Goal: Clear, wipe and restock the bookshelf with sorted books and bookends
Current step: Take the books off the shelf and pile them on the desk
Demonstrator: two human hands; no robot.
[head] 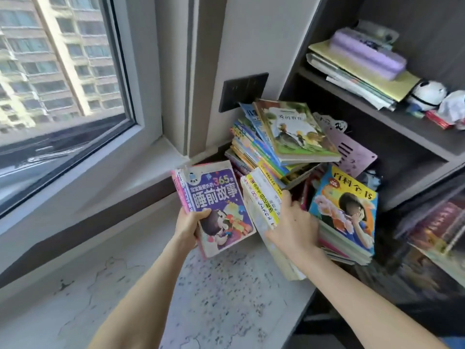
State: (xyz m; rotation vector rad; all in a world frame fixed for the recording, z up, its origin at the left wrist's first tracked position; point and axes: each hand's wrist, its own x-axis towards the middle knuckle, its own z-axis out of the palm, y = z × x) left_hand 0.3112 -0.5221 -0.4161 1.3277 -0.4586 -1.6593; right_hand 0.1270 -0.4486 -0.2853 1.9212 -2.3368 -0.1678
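Speckled stone tabletop (226, 285) runs beneath a window (63, 71) and meets a dark bookshelf (377, 107) on the right. The left hand (187, 227) grasps a purple book (221, 210) by its lower corner, thumb on the cover and fingers hidden beneath. The book is tilted, with its lower edge just above or on the tabletop, and a pink volume is pressed against its underside.

The right hand (294, 222) grips a bunch of leaning books (264, 205) with yellow and white spines. Its thumb is on the near side and its fingers are curled over the far side. Their lower ends rest on the tabletop.

Behind them, in the corner under a dark wall plate (242, 90), stands an untidy pile (251, 152) topped by a tilted green book (297, 129). A lilac bookend (357, 154) leans just behind the pile, at the mouth of the bookshelf. Just right of the right hand, a blue book (347, 205) tops a lower stack.

On the shelf above lie a yellow folder (402, 84) over loose papers, a lilac case (367, 55) on top of it, and a panda toy (427, 93) beside them. More volumes show blurred in the compartment at lower right.
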